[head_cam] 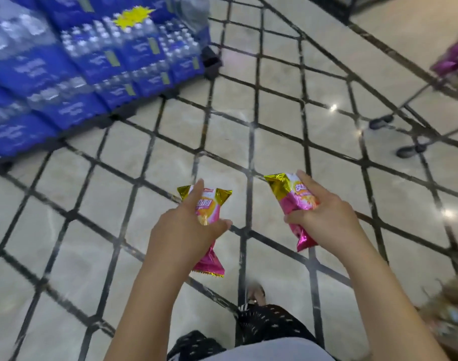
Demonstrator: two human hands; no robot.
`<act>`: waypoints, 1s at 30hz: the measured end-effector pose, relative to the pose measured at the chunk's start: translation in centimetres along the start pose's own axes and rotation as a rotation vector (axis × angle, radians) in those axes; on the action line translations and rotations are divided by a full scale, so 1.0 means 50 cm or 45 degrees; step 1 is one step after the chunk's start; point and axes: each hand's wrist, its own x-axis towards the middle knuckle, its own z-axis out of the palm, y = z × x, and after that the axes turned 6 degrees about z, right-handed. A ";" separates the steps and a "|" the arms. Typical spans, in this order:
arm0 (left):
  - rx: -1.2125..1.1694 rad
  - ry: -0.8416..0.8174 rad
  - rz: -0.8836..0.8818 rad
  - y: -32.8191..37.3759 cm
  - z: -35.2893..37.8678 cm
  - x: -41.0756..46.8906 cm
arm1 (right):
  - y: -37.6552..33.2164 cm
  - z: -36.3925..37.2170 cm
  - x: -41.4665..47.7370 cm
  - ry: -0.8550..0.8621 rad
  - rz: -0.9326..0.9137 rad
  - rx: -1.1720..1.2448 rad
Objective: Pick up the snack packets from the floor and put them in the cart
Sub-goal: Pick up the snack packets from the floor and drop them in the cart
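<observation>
Head view: my left grip (186, 225) is clamped round the left packet (209, 204) at 7 o'clock, and my right grip (324, 212) is clamped on the right packet (298, 199) at 4 o'clock. Both are held clear of the floor (274, 121), one per hand, likely to save a trip. The cart (415, 99) is at 2 o'clock, well apart and blurred; I judge it the drop target.

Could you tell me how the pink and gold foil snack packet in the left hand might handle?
The pink and gold foil snack packet is probably light: the left hand holds it aloft. Glossy film looks slippery; the crinkled ends suggest floppiness.
</observation>
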 end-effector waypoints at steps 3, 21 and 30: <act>0.062 -0.125 0.091 0.085 0.051 0.055 | 0.066 -0.063 0.031 0.072 0.139 0.093; 0.387 -0.559 0.536 0.496 0.179 0.531 | 0.076 -0.304 0.317 0.412 0.618 0.363; 0.429 -0.551 0.737 0.742 0.216 0.722 | 0.041 -0.439 0.456 0.583 0.760 0.466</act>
